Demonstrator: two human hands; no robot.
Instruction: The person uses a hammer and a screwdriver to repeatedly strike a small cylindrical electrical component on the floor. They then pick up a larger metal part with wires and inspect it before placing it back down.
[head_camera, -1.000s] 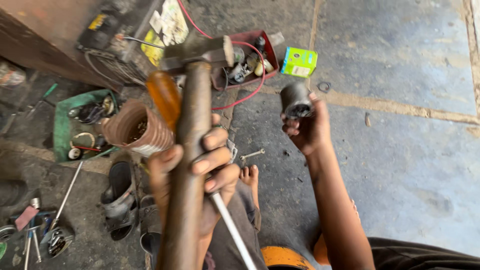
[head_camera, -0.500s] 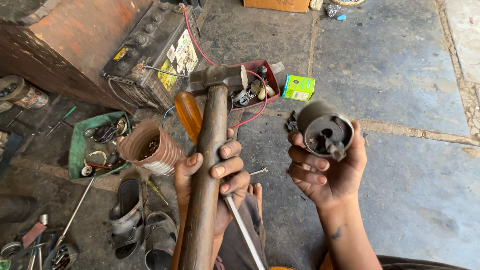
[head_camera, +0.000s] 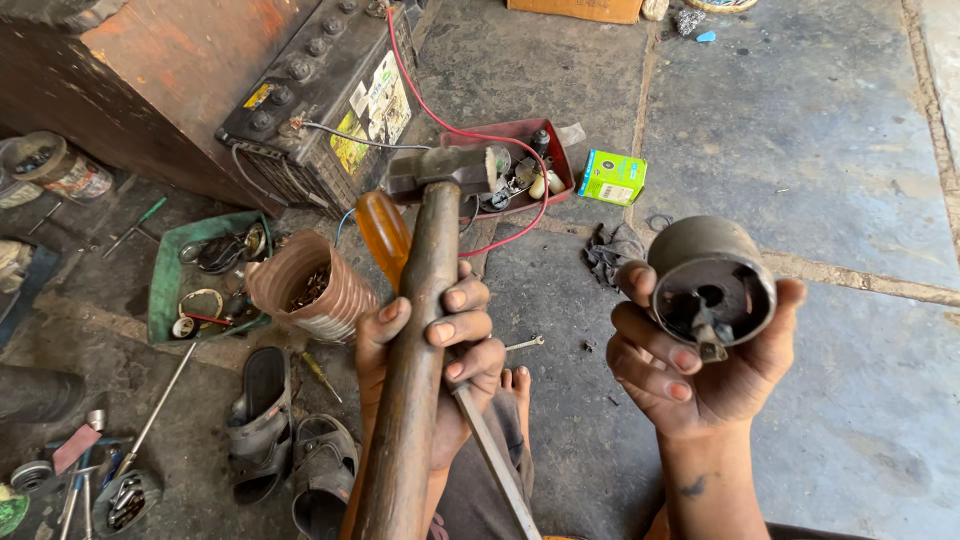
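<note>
My left hand (head_camera: 440, 360) grips a hammer (head_camera: 420, 330) by its brown wooden handle, head pointing up and away, together with a screwdriver (head_camera: 385, 230) that has an orange handle and a long metal shaft. My right hand (head_camera: 690, 370) holds up a grey metal cylinder (head_camera: 710, 280), its open end facing me, with a hole and small metal parts showing inside. The two hands are apart, both raised above the stone floor.
A black battery (head_camera: 320, 90) with red and white wires leans on a rusty box. A red tray (head_camera: 520, 165) of small parts, a green box (head_camera: 612, 177), a ribbed brown cup (head_camera: 310, 290), a green tray (head_camera: 205, 275), sandals (head_camera: 290, 450) and loose tools lie on the floor.
My right hand has brought the cylinder closer and turned its open end toward me. The hammer and screwdriver stay held in my left hand; the view has shifted slightly.
</note>
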